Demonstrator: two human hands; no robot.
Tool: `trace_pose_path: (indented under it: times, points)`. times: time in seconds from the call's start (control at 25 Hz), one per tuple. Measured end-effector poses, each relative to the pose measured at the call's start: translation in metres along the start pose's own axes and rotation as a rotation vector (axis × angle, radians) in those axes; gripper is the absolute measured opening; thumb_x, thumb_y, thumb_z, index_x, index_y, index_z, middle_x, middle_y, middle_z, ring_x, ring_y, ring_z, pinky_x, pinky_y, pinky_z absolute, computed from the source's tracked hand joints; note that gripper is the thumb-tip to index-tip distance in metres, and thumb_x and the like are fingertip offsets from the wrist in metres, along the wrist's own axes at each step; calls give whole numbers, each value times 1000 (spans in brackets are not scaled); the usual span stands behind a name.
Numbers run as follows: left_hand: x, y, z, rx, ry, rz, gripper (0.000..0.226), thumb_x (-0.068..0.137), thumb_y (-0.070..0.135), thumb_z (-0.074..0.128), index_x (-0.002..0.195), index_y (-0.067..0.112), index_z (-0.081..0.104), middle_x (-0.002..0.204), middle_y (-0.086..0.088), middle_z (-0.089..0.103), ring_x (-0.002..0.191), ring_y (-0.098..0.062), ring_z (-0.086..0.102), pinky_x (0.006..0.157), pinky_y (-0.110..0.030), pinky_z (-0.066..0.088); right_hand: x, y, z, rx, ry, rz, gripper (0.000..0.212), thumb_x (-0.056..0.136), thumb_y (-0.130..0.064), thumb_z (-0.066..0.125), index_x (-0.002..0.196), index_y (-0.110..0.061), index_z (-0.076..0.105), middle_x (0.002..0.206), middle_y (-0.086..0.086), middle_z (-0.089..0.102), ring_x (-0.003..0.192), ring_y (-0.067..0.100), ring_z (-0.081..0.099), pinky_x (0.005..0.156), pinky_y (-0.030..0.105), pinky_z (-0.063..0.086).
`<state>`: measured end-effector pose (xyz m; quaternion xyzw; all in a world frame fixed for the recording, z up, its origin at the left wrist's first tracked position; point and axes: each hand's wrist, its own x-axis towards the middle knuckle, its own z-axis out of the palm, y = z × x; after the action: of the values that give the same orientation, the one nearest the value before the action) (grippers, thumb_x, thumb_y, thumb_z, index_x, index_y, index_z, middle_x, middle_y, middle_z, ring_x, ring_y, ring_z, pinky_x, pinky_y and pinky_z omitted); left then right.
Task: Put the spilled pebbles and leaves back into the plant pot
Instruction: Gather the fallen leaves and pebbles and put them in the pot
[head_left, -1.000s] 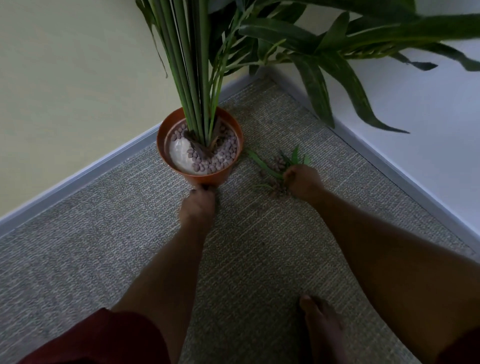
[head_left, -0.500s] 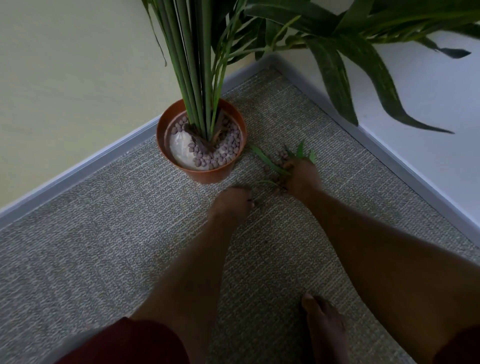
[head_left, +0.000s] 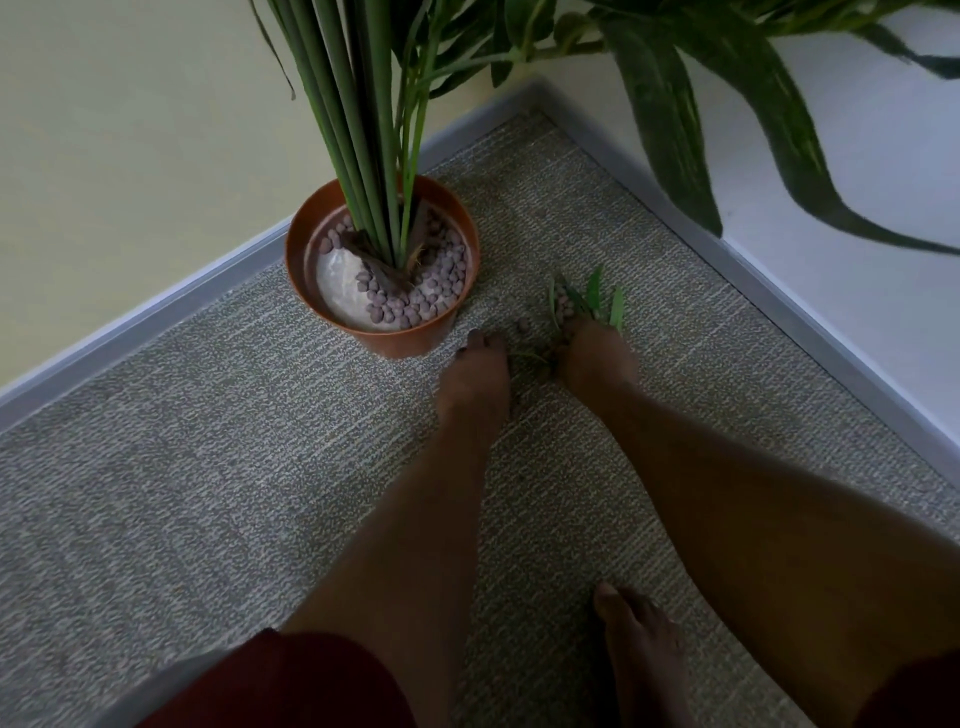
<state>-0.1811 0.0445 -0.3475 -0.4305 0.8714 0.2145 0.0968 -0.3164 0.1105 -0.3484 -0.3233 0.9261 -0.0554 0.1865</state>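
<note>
**Q:** Where do the spilled items lie?

**A:** The spilled pebbles (head_left: 563, 306) and leaves (head_left: 602, 301) form a small heap on the carpet (head_left: 208, 467), just right of the orange plant pot (head_left: 405, 340), which stands near the room's corner. One loose pebble (head_left: 523, 325) sits between the pot and the heap.

**Q:** How are the hands placed?

**A:** The right hand (head_left: 595, 358) rests on the near edge of the heap, fingers curled down into leaves and pebbles; whether it has closed on any of them cannot be told from above. The left hand (head_left: 475, 374) lies palm down on the carpet, fingers extended and loose, holding nothing, its tips near the pot's base.

**Q:** What differs from the earlier frame?

**A:** Half a second ago the left hand was a loose fist further from the heap; it has now flattened and moved in beside the right hand. A long leaf that lay between pot and heap is no longer visible there. The pot has not moved.

**Q:** Anything else in view?

**A:** A bare foot (head_left: 639, 654) at lower right.
</note>
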Motion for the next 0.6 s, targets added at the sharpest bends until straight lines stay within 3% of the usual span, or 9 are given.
trace_pose_path:
  times: [0.2,0.36,0.6]
  points:
    - [4,-1,-6,-30,49,-8,25,92,6,43,109,11,60,115,-14,59,104,-37,64,84,-46,55,3,8,-6,28,-35,-9,24,84,-25,63,104,-12,62,103,13,69,95,34,67,77,45,59]
    - [1,1,-17,-99,68,-48,21,89,9,47,104,11,62,106,-15,66,99,-37,66,80,-45,57,2,9,-13,11,-74,-12,19,87,-24,62,100,-10,66,101,14,70,93,34,68,75,41,58]
    - [-24,-2,-52,-168,68,0,16,86,18,54,99,16,64,94,-11,70,89,-33,68,71,-39,56,0,15,-53,-97,-148,-238,13,86,-24,59,92,-14,64,94,11,64,94,29,63,74,35,51]
